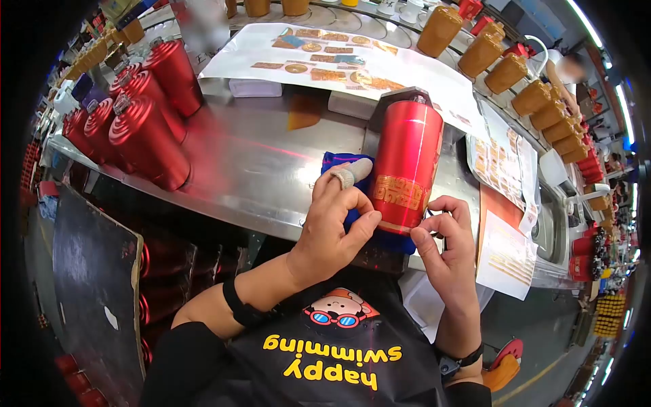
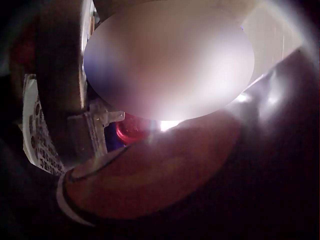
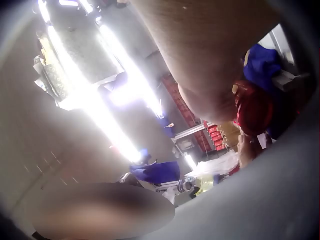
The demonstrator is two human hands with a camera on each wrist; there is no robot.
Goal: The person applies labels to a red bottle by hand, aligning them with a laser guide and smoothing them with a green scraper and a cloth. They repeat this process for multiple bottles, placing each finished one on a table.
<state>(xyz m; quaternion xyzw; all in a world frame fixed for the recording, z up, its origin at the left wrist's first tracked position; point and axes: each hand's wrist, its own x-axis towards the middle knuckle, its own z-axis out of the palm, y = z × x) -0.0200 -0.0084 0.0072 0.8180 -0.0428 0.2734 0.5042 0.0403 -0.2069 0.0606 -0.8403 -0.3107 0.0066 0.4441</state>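
Observation:
A shiny red bottle (image 1: 410,146) lies tilted on a blue cloth (image 1: 339,161), its neck pointing away and its base towards me. A gold patterned band (image 1: 400,192) circles it near the base, and a thin gold strip (image 1: 395,226) runs along the base edge. My left hand (image 1: 329,234), a pale cot on one finger, has thumb and index finger pinched together at the strip's left end. My right hand (image 1: 447,247) pinches with curled thumb and index finger at its right end. In the right wrist view the bottle's round base (image 3: 256,112) shows; the left wrist view is largely blurred.
Several red bottles (image 1: 152,136) stand at the left of the metal table (image 1: 264,156). Behind lies a white sheet (image 1: 237,61) with gold decals. A small sheet of thin gold strips (image 1: 505,258) lies at the right, near a sink (image 1: 553,224). Brown bottles (image 1: 481,54) line the back.

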